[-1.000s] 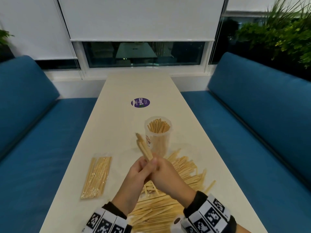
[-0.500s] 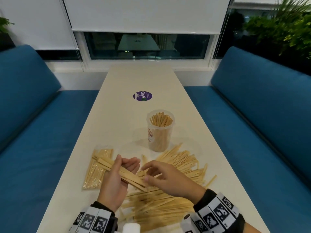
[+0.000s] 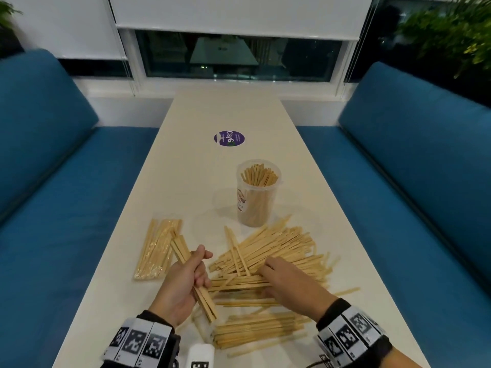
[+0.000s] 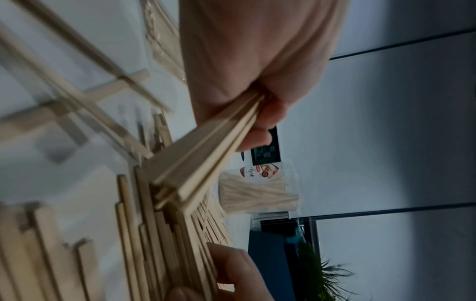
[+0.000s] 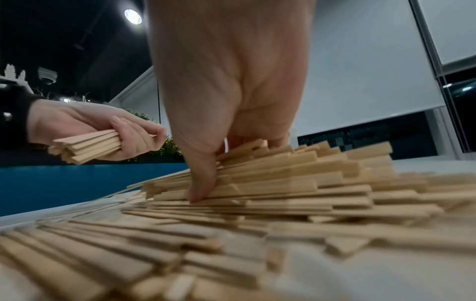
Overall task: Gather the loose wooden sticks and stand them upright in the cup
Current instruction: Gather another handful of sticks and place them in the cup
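Observation:
A clear plastic cup [image 3: 257, 205] stands mid-table with several wooden sticks upright in it; it also shows in the left wrist view as the cup [image 4: 260, 190]. Loose wooden sticks [image 3: 279, 247] lie in a heap just in front of it. My left hand [image 3: 198, 272] grips a bundle of sticks [image 3: 181, 250] that slants above the table's near left, seen close as the bundle [image 4: 206, 154]. My right hand [image 3: 265, 280] lies on the heap, its thumb [image 5: 203, 183] and fingers pinching a flat group of sticks [image 5: 270, 183]. The left hand [image 5: 103, 126] hovers beside it.
A sealed clear packet of sticks [image 3: 156, 251] lies left of the heap. A purple round sticker [image 3: 229, 138] sits farther up the white table [image 3: 186, 168]. Blue benches [image 3: 66, 208] flank both sides. More loose sticks [image 3: 255, 330] reach the near edge.
The bundle, held up by both hands near the cup a second ago, has come down to the left in my left hand alone. My right hand has dropped onto the heap.

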